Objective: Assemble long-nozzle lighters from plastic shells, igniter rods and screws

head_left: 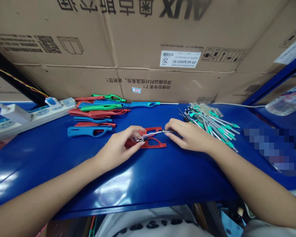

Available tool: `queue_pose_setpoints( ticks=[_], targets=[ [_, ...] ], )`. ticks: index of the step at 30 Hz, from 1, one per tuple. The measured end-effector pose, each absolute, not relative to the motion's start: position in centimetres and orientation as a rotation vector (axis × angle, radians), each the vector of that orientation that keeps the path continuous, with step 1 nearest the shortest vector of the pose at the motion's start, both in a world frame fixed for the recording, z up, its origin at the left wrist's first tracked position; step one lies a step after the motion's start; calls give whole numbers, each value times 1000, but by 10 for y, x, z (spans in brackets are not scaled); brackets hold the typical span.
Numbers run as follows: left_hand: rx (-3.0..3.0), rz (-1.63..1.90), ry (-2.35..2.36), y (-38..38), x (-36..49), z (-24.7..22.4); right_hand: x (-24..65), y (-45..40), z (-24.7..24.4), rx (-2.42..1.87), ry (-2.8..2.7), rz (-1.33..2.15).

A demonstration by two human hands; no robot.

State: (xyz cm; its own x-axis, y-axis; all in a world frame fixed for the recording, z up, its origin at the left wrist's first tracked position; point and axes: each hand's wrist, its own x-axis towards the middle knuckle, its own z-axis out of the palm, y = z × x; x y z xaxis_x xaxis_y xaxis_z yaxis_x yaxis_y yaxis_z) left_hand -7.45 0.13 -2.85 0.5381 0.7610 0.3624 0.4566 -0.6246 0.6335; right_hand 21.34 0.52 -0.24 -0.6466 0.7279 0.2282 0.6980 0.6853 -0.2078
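Observation:
Two red plastic shell halves (159, 144) lie side by side at the middle of the blue table, their looped ends pointing right. Over their left ends is my left hand (124, 141), thumb and fingers pinched on thin white wires (148, 134). The wires run right to a slim metal rod (167, 131). My right hand (184, 133) holds that rod between thumb and fingertips, just right of the shells. Part of the shells is hidden under my left fingers.
Red, green and blue handle shells (88, 131) are stacked at the back left, beside a white power strip (37, 115). Several metal rods with green parts (219, 126) lie in a pile at the right. Behind stands a cardboard box (138, 42); a plastic bottle (286, 100) is far right.

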Motion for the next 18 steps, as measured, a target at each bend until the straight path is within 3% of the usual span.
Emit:
queue_pose_setpoints(
  ticks=[5, 13, 18],
  targets=[
    [2389, 934, 916, -2, -75, -28, 214, 7, -4, -1157, -2682, 147],
    [2469, 1067, 927, 2, -76, -25, 208, 1, 3, -1101, -2646, 770],
    [2470, 895, 925, 8, -77, -29, 206, -1, 6, -1175, -2561, 887]
  ],
)
